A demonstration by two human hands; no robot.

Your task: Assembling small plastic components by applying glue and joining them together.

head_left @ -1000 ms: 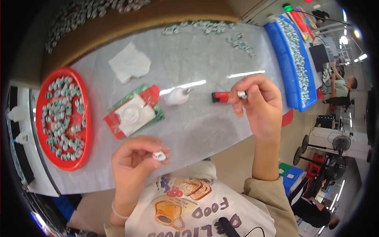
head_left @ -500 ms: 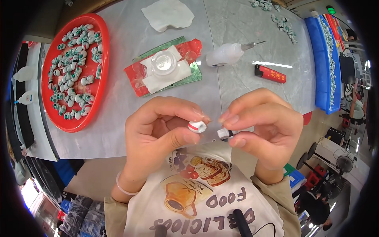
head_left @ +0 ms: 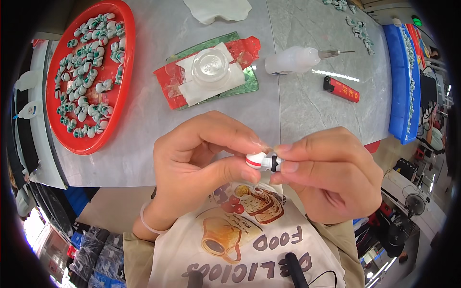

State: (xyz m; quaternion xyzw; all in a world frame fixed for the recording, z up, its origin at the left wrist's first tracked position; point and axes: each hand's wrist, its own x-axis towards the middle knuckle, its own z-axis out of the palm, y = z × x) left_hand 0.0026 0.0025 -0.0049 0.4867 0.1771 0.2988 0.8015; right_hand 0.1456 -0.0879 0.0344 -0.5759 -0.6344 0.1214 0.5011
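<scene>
Between the thumb and fingers of my left hand (head_left: 194,168) is a small round white figurine head (head_left: 254,161) with a red stripe. My right hand (head_left: 338,175) pinches a small white figurine body (head_left: 274,163) with a black band round it. The two pieces meet end to end in front of my apron; fingertips hide whether the body's end is inside the head. Beyond my hands, a small clear round dish (head_left: 210,67) stands on folded white paper, over red and green packets (head_left: 168,89).
A red oval tray (head_left: 127,57) with several small white and green figurines stands at left. A white needle-tipped squeeze bottle (head_left: 293,61) and red lighter (head_left: 342,90) lie at right, before a blue bin (head_left: 391,91). A white cloth (head_left: 218,8) is at the back.
Both hands have brought their pieces together; earlier a gap separated the head from the body. The right hand has turned, and the view has shifted slightly.
</scene>
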